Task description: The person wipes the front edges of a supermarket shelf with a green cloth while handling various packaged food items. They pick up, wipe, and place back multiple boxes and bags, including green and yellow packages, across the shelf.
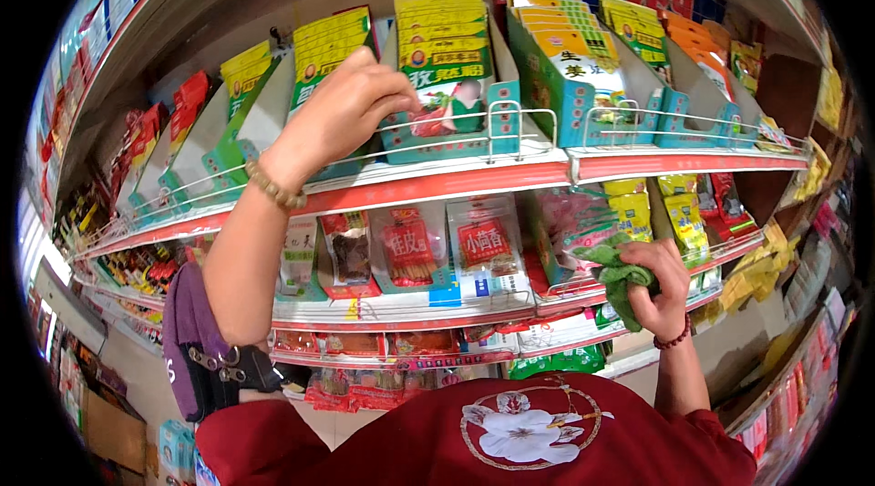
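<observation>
My left hand [352,103] is raised to the upper shelf, its fingers curled. Its fingertips meet the front left side of a teal display box [451,148] of green and yellow seasoning packets [448,62]. Whether they pinch the box or a packet is hidden. Behind my wrist stands another box with similar packets [331,38]. Lower on the right, my right hand [660,281] grips a bunched green cloth [625,277]. That cloth is in front of the lower shelf, near yellow packets [629,213] and a clear bag with pink and green contents [574,219].
A thin wire guard rail [540,110] runs along the upper shelf's red front edge [437,185]. To the right stands a box of white and orange packets [574,62]. Clear spice bags [410,250] line the lower shelf. A purple bag [188,336] hangs at my left elbow.
</observation>
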A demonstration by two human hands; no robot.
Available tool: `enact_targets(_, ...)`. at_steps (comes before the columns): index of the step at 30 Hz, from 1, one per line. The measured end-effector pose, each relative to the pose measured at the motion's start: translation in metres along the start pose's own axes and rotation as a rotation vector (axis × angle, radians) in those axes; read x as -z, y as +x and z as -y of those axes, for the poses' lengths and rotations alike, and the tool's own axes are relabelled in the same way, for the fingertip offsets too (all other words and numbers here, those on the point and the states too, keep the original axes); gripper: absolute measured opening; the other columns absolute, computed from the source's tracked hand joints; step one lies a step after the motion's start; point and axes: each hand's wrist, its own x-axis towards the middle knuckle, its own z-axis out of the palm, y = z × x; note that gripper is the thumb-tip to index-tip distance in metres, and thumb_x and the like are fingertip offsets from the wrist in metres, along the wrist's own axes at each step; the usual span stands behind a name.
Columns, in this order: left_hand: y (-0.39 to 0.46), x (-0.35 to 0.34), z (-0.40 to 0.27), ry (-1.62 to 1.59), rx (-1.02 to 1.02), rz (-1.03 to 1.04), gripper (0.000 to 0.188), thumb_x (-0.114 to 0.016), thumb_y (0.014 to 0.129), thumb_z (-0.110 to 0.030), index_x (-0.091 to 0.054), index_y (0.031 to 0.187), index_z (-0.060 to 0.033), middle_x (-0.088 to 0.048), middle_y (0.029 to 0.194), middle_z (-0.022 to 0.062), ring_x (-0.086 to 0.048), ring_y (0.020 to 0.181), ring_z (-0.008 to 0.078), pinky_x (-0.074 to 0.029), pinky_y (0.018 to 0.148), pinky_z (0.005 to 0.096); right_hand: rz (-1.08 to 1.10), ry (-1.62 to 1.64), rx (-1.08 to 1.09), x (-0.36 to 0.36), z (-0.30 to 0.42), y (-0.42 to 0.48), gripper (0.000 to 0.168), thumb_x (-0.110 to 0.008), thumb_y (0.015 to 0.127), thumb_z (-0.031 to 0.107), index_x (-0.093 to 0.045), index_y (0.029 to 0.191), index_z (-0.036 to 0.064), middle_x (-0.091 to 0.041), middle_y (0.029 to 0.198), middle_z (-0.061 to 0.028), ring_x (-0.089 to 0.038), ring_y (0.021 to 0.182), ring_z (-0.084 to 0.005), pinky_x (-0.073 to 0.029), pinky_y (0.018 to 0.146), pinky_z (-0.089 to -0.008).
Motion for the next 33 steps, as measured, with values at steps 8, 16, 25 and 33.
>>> enact_targets(8,0.002,0.004,-0.003,-0.024,0.029,0.027,0.01,-0.062,0.09,-0.014,-0.069,0.092,-0.0084,-0.064,0.085,0.0048,-0.048,0.083,0.0239,-0.039,0.078,0.0353,-0.106,-0.053,0.053,0.013,0.005,0.03,0.033,-0.052,0.064,0.0,-0.065,0.094,0.002,-0.069,0.096,-0.0129,-0.062,0.082,-0.0284,-0.048,0.077,-0.0358)
enact_targets(16,0.016,0.014,-0.01,-0.06,-0.019,-0.031,0.027,-0.058,0.092,-0.023,-0.068,0.113,-0.0082,-0.063,0.111,0.0122,-0.054,0.108,0.0283,-0.041,0.096,0.0391,-0.248,-0.079,0.087,0.034,-0.005,0.089,0.035,-0.053,0.07,0.0,-0.065,0.103,0.002,-0.069,0.1,-0.0128,-0.061,0.088,-0.0254,-0.047,0.081,-0.0341)
enact_targets(25,0.133,-0.049,-0.084,-0.076,-0.146,0.117,0.051,-0.056,0.09,-0.048,-0.064,0.118,-0.0057,-0.065,0.114,0.0181,-0.06,0.108,0.0334,-0.047,0.094,0.0432,-0.199,-0.186,0.217,0.057,-0.055,0.247,0.034,-0.057,0.083,0.003,-0.062,0.116,0.01,-0.066,0.102,-0.0139,-0.063,0.097,-0.0271,-0.05,0.085,-0.0365)
enact_targets(33,0.167,-0.067,-0.098,0.127,-0.098,0.48,0.065,-0.057,0.079,-0.065,-0.071,0.112,-0.0108,-0.07,0.092,0.0191,-0.066,0.09,0.0354,-0.051,0.083,0.0436,0.603,-0.201,0.36,0.014,-0.099,0.262,0.049,-0.06,0.078,-0.006,-0.057,0.124,0.008,-0.056,0.13,-0.0116,-0.049,0.122,-0.031,-0.034,0.108,-0.0418)
